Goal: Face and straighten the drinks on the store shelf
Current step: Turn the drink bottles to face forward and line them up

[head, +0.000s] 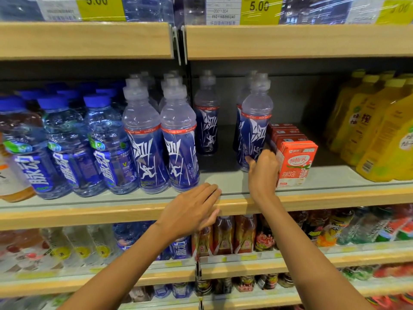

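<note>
My right hand [263,171] grips the blue bottle [254,128] low; its fingers hide behind the label. My left hand [192,209] lies at the shelf lip [111,214]; fingers straight, pressed together.

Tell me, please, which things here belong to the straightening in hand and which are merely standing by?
In hand: right hand; blue-labelled bottle it grips; neighbouring blue-labelled bottles; left hand at the shelf edge.
Standing by for now: red cartons; yellow bottles; blue-capped bottles; price tags.
</note>
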The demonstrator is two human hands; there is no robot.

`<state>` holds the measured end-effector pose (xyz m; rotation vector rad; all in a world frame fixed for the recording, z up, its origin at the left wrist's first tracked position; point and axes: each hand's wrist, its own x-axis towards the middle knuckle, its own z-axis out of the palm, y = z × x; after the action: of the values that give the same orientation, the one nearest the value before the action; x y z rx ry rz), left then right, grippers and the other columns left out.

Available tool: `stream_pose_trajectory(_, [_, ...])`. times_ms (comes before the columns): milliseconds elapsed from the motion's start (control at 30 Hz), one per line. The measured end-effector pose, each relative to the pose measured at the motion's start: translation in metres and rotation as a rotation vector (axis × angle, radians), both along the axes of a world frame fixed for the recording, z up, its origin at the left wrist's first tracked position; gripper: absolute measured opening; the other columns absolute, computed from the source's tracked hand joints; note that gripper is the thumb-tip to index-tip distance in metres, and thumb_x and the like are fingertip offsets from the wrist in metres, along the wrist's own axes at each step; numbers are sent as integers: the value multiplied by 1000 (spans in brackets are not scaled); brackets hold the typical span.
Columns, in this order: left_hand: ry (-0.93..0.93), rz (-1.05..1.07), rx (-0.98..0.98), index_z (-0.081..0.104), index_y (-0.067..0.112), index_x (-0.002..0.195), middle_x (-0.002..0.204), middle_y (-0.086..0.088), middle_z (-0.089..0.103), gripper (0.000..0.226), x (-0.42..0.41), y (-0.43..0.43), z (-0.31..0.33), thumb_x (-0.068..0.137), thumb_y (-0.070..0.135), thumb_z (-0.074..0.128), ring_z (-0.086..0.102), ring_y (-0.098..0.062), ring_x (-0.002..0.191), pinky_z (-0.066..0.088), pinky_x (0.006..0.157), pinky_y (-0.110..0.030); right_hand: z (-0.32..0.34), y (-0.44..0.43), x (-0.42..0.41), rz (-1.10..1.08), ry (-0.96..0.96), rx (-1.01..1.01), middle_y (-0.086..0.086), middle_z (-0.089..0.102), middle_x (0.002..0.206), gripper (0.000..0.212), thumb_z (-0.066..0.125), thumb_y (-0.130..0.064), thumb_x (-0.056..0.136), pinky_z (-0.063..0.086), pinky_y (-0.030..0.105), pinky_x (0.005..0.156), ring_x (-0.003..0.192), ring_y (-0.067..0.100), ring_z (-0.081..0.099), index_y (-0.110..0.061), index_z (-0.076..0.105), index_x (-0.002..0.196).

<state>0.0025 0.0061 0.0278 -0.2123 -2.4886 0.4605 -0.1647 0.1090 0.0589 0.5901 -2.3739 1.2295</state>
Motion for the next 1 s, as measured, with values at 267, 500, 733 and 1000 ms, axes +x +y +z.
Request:
stream_pose_trajectory(267, [19, 1, -45, 64, 2, 119, 116, -13, 66, 48, -2, -3, -4, 95, 37, 40, 64, -22, 105, 52, 89, -31, 0, 17, 34, 227, 267, -112, 11, 63, 113, 33, 64, -15, 90, 48, 28, 89, 105, 21, 59, -4, 57, 121])
stream_pose_trajectory(500, [30, 7, -58, 63, 2, 119, 115, -14, 67, 47, -3, -3, -4, 96, 37, 41, 63, -23, 105, 53, 89, -32, 25, -53, 13, 557, -80, -137, 15, 57, 124, 49, 65, -25, 89, 38, 10, 84, 113, 27, 55, -2, 47, 128])
stream_pose_trajectory(733, [29, 12, -38, 62, 3, 120, 118, -13, 66, 48, -4, -4, -6, 96, 38, 40, 62, -21, 108, 49, 93, -30, 21, -107, -23, 626, -269, -150, 19, 62, 122, 54, 69, -29, 86, 39, 21, 79, 112, 32, 59, 6, 52, 124])
stream_pose_trajectory(1000, [33, 17, -48, 62, 3, 121, 119, -12, 66, 48, -3, -4, -6, 95, 39, 42, 61, -21, 110, 46, 95, -28, 23, -113, -28, 738, -364, -286, 18, 60, 126, 49, 69, -19, 87, 43, 28, 88, 115, 29, 57, 4, 49, 126])
